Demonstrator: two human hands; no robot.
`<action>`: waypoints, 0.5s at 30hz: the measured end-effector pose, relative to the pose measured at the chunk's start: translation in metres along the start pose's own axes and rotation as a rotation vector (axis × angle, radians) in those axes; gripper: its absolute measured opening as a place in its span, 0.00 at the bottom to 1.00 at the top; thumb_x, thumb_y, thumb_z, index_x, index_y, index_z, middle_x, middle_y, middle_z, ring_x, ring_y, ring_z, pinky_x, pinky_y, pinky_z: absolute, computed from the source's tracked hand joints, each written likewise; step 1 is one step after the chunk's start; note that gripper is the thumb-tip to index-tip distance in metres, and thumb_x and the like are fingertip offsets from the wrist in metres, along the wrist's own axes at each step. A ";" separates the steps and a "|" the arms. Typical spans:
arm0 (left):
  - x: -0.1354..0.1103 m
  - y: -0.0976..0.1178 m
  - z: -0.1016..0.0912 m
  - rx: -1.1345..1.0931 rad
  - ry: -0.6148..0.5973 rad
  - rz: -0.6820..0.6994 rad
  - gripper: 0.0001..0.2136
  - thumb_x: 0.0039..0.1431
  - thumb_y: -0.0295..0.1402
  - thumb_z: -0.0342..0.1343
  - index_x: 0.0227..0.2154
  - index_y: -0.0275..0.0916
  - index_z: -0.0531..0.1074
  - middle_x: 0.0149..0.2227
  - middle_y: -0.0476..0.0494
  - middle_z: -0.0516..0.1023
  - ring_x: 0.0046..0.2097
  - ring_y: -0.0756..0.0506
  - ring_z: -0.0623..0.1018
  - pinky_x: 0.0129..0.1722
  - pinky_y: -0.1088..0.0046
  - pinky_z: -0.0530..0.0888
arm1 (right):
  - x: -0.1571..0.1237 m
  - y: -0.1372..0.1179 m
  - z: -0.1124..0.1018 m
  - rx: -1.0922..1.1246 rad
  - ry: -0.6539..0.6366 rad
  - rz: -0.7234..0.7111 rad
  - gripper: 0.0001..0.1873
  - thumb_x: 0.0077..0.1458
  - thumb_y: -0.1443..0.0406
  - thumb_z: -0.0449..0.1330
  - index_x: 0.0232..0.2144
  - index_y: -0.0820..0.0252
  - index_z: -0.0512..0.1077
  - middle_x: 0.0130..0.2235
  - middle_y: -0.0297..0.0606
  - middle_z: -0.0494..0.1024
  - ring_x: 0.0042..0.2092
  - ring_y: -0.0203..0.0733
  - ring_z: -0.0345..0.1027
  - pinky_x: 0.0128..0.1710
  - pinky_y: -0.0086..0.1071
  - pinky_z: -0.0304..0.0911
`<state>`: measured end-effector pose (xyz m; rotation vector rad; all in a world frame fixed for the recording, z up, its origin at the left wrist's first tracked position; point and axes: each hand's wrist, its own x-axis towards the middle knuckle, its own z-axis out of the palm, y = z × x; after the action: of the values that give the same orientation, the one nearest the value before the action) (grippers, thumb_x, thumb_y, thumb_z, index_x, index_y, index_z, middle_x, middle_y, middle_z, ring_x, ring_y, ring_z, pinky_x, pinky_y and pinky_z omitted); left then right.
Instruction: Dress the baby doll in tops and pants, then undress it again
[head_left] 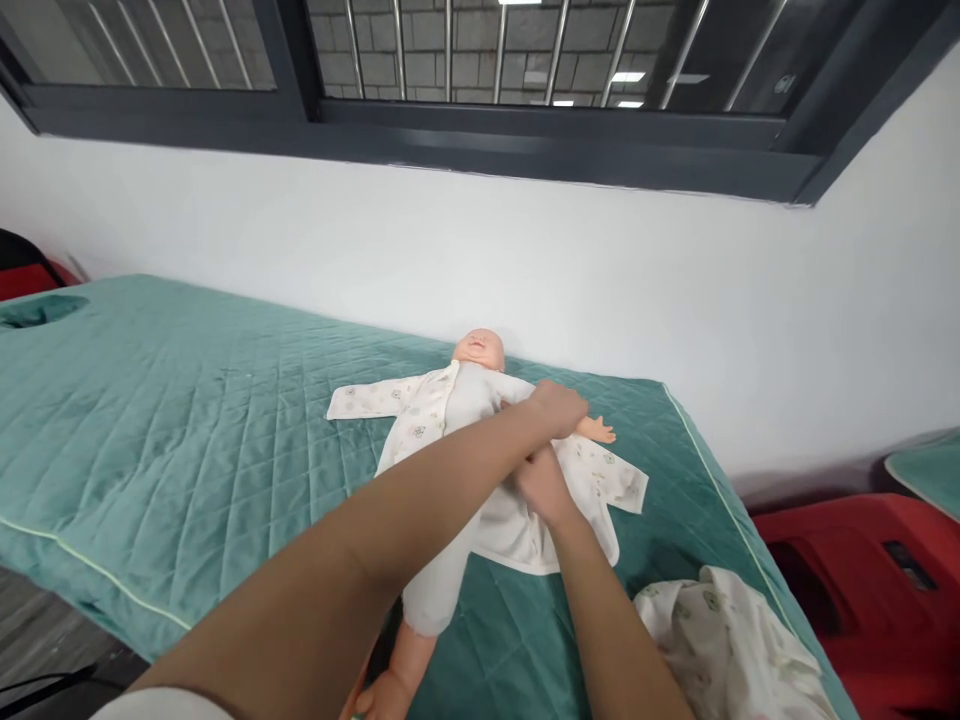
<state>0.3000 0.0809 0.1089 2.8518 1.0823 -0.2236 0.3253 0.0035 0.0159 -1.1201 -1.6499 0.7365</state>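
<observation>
A baby doll [480, 350] lies on its back on the green quilted cover, its head toward the wall, dressed in white. An open white printed baby jacket [420, 430] is spread under and around it, one sleeve stretched out to the left. The other sleeve [619, 483] lies flat at the right, below the doll's bare hand. My left hand [559, 408] is closed around the doll's arm near the wrist. Just below it, my right hand [541, 482] is closed at the doll's side, over the jacket; what its fingers grip is hidden.
A crumpled white printed cloth [731, 640] lies at the bed's lower right. Red plastic furniture [862, 600] stands beyond the right edge of the green bed cover [187, 400]. Behind is a white wall [360, 240] under a dark-framed window [525, 135] with metal bars.
</observation>
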 end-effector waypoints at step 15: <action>-0.024 -0.026 0.004 -0.092 0.157 0.012 0.15 0.57 0.28 0.55 0.48 0.41 0.71 0.44 0.40 0.81 0.42 0.40 0.80 0.39 0.67 0.71 | -0.002 0.034 -0.084 -0.555 0.179 0.528 0.20 0.42 0.47 0.67 0.21 0.54 0.69 0.27 0.41 0.76 0.40 0.58 0.73 0.45 0.50 0.66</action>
<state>0.2642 0.0841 0.1085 2.8319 1.0704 0.0500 0.4153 0.0121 0.0150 -2.0051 -1.4484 0.4802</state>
